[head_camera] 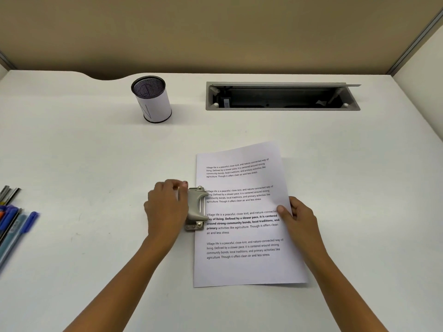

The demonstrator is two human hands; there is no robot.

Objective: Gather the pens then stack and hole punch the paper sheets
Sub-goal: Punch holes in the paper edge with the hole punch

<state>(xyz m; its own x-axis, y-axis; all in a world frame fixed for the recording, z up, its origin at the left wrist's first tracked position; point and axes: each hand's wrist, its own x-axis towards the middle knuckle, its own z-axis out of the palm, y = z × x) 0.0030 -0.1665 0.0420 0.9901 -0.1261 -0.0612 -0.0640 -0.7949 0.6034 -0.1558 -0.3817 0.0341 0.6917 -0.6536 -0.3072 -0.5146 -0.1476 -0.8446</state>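
Observation:
Printed paper sheets point(242, 264) lie stacked on the white desk point(96, 152), slightly turned. A grey metal hole punch point(197, 208) sits over the middle of their left edge. My left hand point(166, 207) grips the punch from its left side, fingers curled over its back. At the right edge of the stack my right hand point(297, 218) pinches the paper, thumb on top. Several pens point(14, 220), mostly blue, lie in a bunch at the desk's left edge. A mesh pen cup point(151, 99) wrapped in white paper stands at the back.
An open grey cable tray point(282, 97) is sunk into the desk at the back right. A beige partition point(215, 32) closes off the far side. A curved cutout point(107, 76) notches the desk's back edge left of the cup.

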